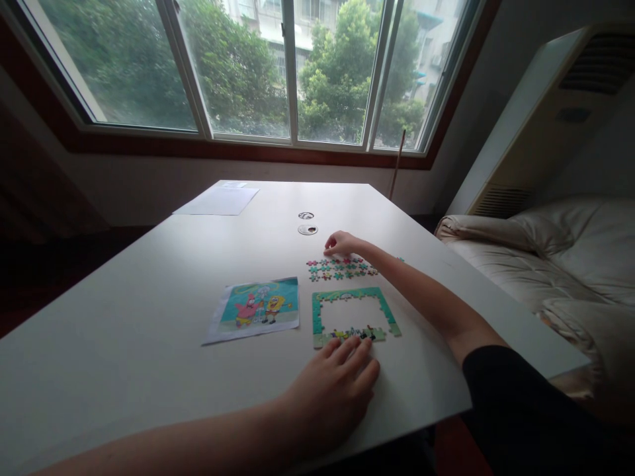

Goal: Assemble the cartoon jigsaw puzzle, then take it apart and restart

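A partly assembled jigsaw puzzle point(317, 320) lies on the white table, its border joined around an open middle. One gap shows near its lower right corner. My left hand point(342, 377) rests at the puzzle's bottom edge, fingers stretched out and touching it. Beyond the puzzle, loose puzzle pieces point(338, 270) lie in rows. My right hand point(342, 243) is at the far left end of those rows, thumb and fingers pinched low over the tabletop. Whatever is between its fingertips is too small to make out. Left of the puzzle is a printed cartoon picture point(260, 305).
The white table point(124, 317) reaches toward a window. Blank paper sheets point(218, 200) lie at its far left, and two round cable-hole covers point(307, 229) sit in its middle. A cushioned sofa point(536, 258) and a tall air conditioner point(536, 119) stand to the right.
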`<state>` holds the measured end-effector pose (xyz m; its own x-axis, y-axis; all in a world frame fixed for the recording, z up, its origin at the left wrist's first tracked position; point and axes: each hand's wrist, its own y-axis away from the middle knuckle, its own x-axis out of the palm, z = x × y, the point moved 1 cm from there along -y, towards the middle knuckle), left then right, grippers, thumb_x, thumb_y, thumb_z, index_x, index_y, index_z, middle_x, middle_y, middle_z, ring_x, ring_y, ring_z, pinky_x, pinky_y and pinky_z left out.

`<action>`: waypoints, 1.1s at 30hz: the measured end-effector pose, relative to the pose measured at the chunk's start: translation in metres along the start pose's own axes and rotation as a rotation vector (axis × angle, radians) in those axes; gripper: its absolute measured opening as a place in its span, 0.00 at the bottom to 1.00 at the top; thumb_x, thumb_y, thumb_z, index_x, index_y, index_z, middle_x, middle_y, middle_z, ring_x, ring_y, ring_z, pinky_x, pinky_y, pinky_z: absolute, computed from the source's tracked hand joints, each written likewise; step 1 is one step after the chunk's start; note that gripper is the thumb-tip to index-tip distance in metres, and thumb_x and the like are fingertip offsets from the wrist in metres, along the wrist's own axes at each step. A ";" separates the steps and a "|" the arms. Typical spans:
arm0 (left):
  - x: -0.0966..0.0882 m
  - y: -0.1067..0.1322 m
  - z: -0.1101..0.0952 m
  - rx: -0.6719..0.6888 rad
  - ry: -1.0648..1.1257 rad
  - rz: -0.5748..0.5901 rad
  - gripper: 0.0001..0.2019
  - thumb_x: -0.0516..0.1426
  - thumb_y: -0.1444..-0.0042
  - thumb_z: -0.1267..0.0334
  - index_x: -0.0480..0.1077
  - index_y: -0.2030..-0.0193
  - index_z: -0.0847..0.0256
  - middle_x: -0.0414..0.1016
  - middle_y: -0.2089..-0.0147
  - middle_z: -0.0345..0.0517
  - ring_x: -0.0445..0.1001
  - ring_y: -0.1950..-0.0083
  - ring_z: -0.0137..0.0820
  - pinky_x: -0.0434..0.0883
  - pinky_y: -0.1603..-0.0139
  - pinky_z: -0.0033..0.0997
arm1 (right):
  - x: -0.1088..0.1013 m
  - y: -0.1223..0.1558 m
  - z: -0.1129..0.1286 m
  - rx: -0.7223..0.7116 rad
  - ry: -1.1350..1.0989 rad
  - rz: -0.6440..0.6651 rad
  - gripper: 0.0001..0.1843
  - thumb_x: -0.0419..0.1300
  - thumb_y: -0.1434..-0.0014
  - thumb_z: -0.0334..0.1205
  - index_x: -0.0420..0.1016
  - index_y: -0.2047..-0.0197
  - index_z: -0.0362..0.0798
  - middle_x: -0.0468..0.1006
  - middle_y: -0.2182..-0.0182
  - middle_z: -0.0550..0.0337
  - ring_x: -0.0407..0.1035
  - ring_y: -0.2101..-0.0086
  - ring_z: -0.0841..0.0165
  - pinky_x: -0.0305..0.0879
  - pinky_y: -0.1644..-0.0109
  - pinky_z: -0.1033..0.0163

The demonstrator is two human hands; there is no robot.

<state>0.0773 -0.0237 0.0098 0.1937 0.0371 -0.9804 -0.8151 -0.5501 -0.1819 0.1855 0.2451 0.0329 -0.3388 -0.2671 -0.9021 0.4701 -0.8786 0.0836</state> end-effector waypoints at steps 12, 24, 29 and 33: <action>-0.002 -0.001 -0.001 -0.015 0.021 0.001 0.13 0.46 0.39 0.63 0.61 0.50 0.62 0.59 0.40 0.52 0.58 0.41 0.42 0.58 0.44 0.44 | -0.019 0.078 -0.006 -0.217 -0.286 0.002 0.13 0.60 0.50 0.40 0.72 0.63 0.41 0.76 0.71 0.56 0.68 0.71 0.74 0.63 0.68 0.68; -0.001 -0.002 -0.001 -0.018 0.017 0.002 0.13 0.46 0.39 0.63 0.61 0.49 0.62 0.59 0.40 0.52 0.58 0.41 0.42 0.58 0.44 0.45 | -0.021 0.203 -0.018 -0.277 -0.293 0.394 0.17 0.61 0.51 0.48 0.76 0.66 0.42 0.76 0.72 0.57 0.64 0.72 0.73 0.61 0.67 0.68; 0.000 -0.002 0.000 -0.019 0.017 0.002 0.13 0.46 0.39 0.63 0.61 0.49 0.62 0.58 0.40 0.52 0.58 0.41 0.42 0.58 0.44 0.45 | -0.013 0.198 -0.019 -0.288 -0.277 0.363 0.17 0.61 0.51 0.48 0.77 0.65 0.43 0.77 0.71 0.57 0.64 0.72 0.72 0.61 0.66 0.67; 0.000 -0.003 0.000 -0.016 0.021 0.002 0.13 0.46 0.39 0.64 0.60 0.49 0.62 0.59 0.40 0.52 0.57 0.41 0.42 0.58 0.44 0.45 | -0.008 0.197 -0.020 -0.307 -0.247 0.344 0.16 0.61 0.51 0.48 0.77 0.65 0.44 0.76 0.73 0.59 0.63 0.73 0.73 0.59 0.68 0.69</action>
<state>0.0797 -0.0224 0.0103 0.2031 0.0186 -0.9790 -0.8067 -0.5635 -0.1781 0.2966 0.0817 0.0479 -0.2877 -0.6380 -0.7143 0.7931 -0.5768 0.1958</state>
